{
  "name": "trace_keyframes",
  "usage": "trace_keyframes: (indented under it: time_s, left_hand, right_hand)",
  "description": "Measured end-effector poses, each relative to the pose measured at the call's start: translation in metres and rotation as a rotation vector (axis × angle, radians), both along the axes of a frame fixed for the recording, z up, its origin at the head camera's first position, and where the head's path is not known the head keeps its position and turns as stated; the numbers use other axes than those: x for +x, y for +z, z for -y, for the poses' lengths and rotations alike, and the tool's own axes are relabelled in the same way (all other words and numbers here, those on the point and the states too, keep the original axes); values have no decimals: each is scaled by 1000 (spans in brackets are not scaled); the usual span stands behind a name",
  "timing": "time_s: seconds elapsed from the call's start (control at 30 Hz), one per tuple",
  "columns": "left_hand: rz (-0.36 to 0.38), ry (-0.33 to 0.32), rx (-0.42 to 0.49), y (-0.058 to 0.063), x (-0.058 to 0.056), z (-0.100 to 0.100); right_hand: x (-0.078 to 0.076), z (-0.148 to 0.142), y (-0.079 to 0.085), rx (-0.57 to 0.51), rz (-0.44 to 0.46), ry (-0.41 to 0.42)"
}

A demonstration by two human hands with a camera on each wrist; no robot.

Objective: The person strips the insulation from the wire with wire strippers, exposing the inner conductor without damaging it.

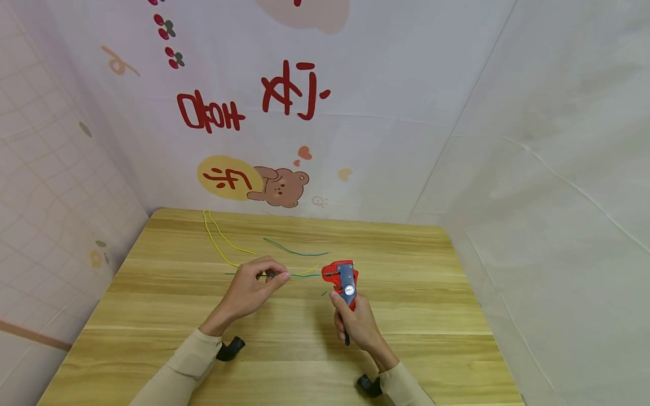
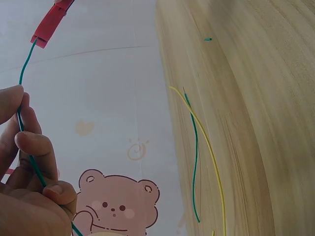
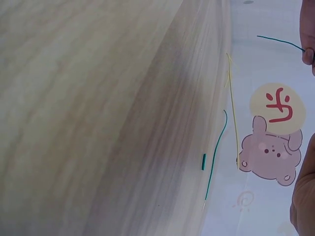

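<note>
My left hand (image 1: 254, 287) pinches a green wire (image 1: 304, 276) between thumb and fingers. In the left wrist view the green wire (image 2: 22, 71) runs up from the fingertips into the red jaws of a wire stripper. With my right hand (image 1: 359, 321) I grip the red and blue wire stripper (image 1: 347, 277) by its handles, its head turned toward the back of the table. The wire's right end meets the stripper's left side. Only part of my right hand (image 3: 304, 191) shows in the right wrist view, and the tool is out of that frame.
A second green wire (image 1: 294, 251) lies behind the hands, its tip bare in the left wrist view. A yellow wire (image 1: 212, 237) lies looped at the back left. A short green piece (image 2: 208, 39) lies on the wooden table (image 1: 431, 316). A printed cloth wall (image 1: 381, 169) stands behind.
</note>
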State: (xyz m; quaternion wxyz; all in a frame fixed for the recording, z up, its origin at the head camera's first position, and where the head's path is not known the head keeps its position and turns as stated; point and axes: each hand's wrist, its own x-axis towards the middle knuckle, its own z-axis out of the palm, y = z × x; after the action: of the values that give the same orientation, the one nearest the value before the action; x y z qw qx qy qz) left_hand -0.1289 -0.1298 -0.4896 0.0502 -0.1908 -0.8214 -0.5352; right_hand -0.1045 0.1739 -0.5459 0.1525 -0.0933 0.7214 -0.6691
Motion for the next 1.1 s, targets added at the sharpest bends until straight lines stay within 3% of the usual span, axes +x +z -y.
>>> trace_keyframes:
  time_s: [1.1]
  left_hand:
    - [20,18,15,-1,0,5]
  right_hand:
    - [2,4,3,-9,20,-7]
